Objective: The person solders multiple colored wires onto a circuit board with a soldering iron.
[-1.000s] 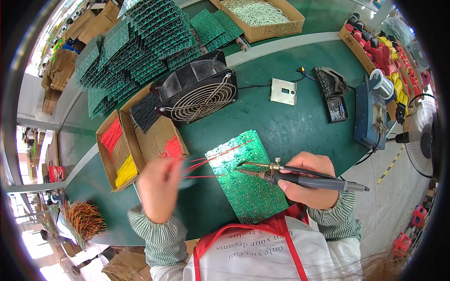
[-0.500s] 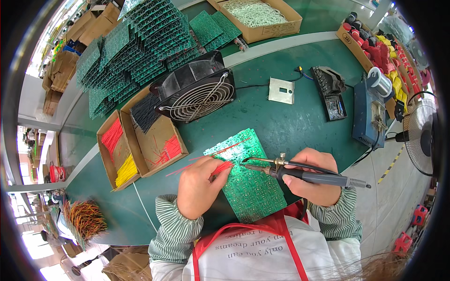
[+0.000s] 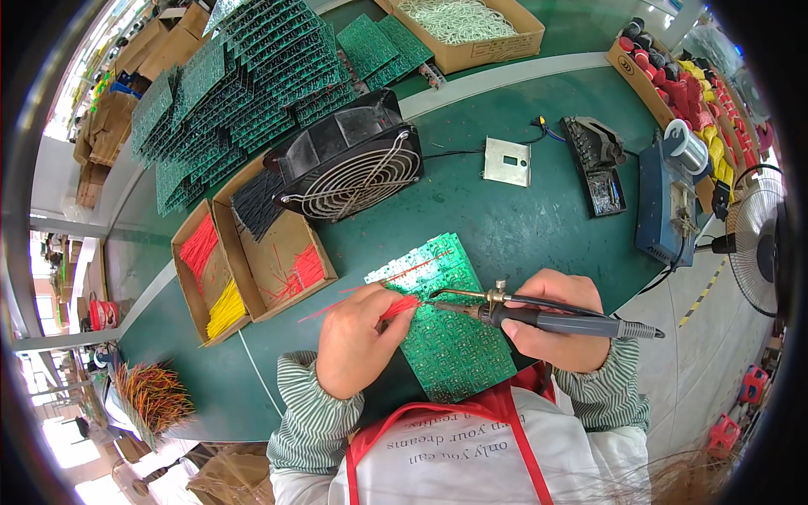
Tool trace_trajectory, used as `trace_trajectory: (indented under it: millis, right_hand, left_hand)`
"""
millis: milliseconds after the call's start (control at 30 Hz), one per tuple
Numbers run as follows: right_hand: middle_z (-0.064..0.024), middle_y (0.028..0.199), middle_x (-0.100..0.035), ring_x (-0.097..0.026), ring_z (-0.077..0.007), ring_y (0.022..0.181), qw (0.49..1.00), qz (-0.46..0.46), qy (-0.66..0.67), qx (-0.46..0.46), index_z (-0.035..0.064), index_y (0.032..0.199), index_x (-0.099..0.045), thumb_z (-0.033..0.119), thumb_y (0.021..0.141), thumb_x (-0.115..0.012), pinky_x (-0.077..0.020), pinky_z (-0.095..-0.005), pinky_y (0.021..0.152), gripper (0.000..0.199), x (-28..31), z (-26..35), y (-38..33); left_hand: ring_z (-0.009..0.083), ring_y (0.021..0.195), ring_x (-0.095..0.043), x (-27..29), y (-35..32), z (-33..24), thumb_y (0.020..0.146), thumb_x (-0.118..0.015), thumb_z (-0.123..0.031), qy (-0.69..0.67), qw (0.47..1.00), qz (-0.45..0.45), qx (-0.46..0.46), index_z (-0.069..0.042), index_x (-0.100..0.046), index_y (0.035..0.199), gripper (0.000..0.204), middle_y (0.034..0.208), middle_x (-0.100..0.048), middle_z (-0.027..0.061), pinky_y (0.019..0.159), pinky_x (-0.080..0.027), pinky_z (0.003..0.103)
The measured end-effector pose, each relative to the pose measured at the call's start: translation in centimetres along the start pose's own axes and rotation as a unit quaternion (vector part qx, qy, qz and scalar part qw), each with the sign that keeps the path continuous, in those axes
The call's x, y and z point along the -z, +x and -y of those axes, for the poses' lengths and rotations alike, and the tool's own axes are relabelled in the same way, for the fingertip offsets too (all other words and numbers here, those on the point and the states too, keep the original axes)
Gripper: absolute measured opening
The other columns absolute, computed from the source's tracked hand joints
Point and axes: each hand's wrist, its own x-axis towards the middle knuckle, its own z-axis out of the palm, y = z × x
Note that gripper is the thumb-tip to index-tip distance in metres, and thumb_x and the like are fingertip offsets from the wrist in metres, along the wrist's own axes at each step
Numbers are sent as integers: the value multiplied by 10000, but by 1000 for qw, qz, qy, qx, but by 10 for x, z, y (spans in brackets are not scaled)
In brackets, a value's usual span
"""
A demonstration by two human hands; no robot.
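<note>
A green circuit board panel (image 3: 459,353) lies on the bench in front of me, its far end bright with glare. My left hand (image 3: 358,341) is closed around a bunch of thin red wires (image 3: 401,307), over the board's left edge. In my right hand (image 3: 564,316) is a soldering iron (image 3: 560,321) with a solder feed tube (image 3: 459,293) clamped along it. The iron's tip points left and is close to the wire ends; whether they touch is too small to tell. Another red wire (image 3: 425,268) lies across the far part of the board.
A black fan with a wire guard (image 3: 353,172) stands beyond the board. Left are cardboard boxes of red, yellow and black wires (image 3: 282,278). Stacked circuit boards (image 3: 261,84) rise behind. A blue soldering station (image 3: 665,198) with a solder spool (image 3: 686,147) stands at right, beside a black iron holder (image 3: 593,168).
The soldering iron and its feed tube have shifted slightly left, toward the red wire ends. My left hand has hardly moved and still grips the wires.
</note>
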Motion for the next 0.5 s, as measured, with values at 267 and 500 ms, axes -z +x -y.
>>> trace_trajectory:
  millis: [267,500]
  right_hand:
    - [-53,662,-646,-592,-83,537,999,-40,6,-1,0,812,-596,58,703,-713,-459,-223,494,170,4,5,-2]
    - [-58,675,-643,-597,-83,567,999,-49,2,-24,0,820,-601,65,698,-717,-459,-219,521,180,13,3,-9]
  left_hand:
    - [169,571,-517,4,-2,1,759,-694,-67,9,1000,-3,7,1,-653,818,99,707,-577,80,524,-409,273]
    - [278,659,-597,35,3,-6,769,-682,-85,204,948,-246,-18,-42,-638,806,72,760,-604,99,585,-479,346]
